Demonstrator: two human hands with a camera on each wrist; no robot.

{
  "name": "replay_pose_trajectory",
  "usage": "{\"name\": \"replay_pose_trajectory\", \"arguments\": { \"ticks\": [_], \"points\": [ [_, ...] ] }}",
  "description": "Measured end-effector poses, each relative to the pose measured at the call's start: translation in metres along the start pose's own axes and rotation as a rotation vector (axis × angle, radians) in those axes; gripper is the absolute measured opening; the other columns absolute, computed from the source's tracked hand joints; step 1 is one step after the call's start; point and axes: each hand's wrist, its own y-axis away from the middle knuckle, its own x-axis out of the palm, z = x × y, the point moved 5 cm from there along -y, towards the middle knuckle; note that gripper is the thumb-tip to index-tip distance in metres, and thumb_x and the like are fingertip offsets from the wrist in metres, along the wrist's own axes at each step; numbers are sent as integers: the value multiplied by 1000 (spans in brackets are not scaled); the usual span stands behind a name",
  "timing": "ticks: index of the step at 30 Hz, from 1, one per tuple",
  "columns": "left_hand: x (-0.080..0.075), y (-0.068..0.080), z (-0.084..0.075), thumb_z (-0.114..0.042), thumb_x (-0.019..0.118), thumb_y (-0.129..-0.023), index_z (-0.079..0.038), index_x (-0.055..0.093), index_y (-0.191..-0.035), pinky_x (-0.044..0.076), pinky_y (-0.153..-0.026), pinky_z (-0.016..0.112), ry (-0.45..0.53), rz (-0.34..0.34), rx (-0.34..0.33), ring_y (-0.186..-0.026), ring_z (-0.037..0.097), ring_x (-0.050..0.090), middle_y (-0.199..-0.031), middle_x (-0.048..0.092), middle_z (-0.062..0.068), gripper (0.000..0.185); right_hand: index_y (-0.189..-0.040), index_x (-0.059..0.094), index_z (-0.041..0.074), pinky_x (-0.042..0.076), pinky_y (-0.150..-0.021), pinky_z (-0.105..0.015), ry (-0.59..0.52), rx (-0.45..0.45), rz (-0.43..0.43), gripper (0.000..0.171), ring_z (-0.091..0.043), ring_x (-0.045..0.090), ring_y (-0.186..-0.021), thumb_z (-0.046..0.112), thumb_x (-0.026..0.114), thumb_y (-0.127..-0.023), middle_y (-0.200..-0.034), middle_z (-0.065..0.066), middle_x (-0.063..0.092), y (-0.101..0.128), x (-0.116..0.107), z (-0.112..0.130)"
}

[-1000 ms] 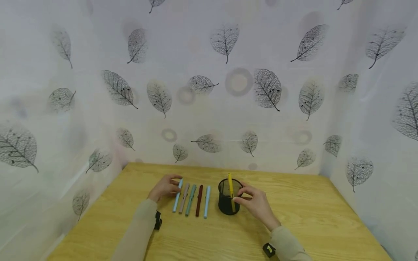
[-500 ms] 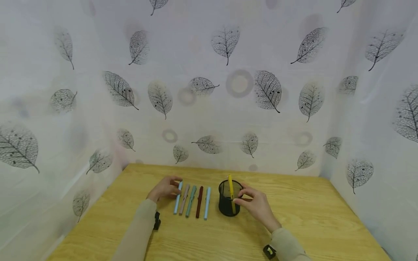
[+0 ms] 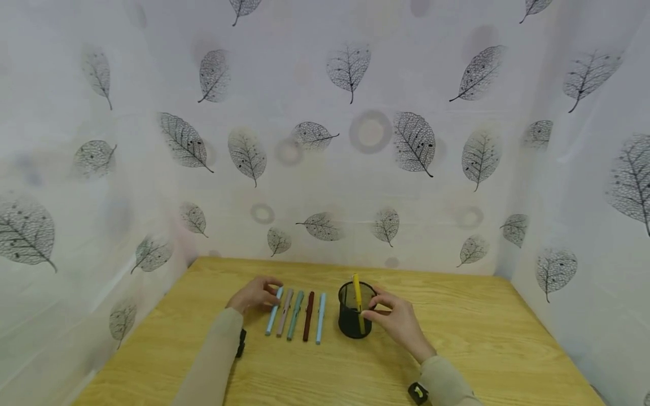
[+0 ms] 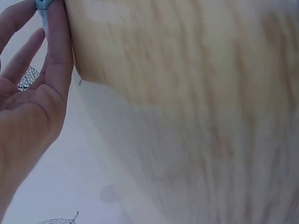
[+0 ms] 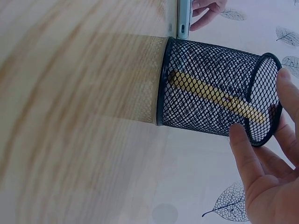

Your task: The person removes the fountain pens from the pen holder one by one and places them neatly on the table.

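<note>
My left hand [image 3: 255,294] pinches the upper part of the leftmost light blue pen [image 3: 272,320] between thumb and fingers. In the left wrist view only a bit of this pen [image 4: 43,5] shows at the top. To its right lie a mauve pen [image 3: 285,316], a green pen [image 3: 295,317], a dark red pen [image 3: 308,317] and a second light blue pen [image 3: 321,319]. My right hand [image 3: 401,320] holds the black mesh pen holder [image 3: 350,324] by its right side, near the rim. Inside it leans a yellow pen [image 5: 210,95], its top above the rim.
The wooden table [image 3: 482,349] runs back to a pale leaf-printed curtain [image 3: 325,180], which also hangs at both sides. Black wrist devices, such as the right camera [image 3: 418,393], sit on both sleeves.
The lower end of the leftmost light blue pen has shifted slightly left, away from the mauve pen. My right hand stays on the pen holder. The head view has tilted a little.
</note>
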Motion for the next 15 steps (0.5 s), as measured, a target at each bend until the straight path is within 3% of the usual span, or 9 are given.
{"name": "replay_pose_trajectory", "arguments": {
  "ticks": [8, 15],
  "points": [
    [1, 2, -4, 5, 70, -84, 7, 50, -135, 60, -75, 39, -31, 39, 19, -89, 23, 60, -109, 56, 21, 55, -82, 68, 17, 59, -82, -25, -5, -2, -3, 15, -33, 55, -128, 18, 83, -77, -146, -10, 51, 0, 0, 2],
    [1, 3, -3, 3, 71, -85, 6, 49, -137, 60, -73, 37, -31, 30, 14, -87, 23, 60, -109, 56, 20, 57, -83, 69, 17, 59, -82, -25, 0, -9, -4, 15, -34, 54, -128, 18, 83, -77, -146, -12, 51, 1, 1, 2]
  ]
}}
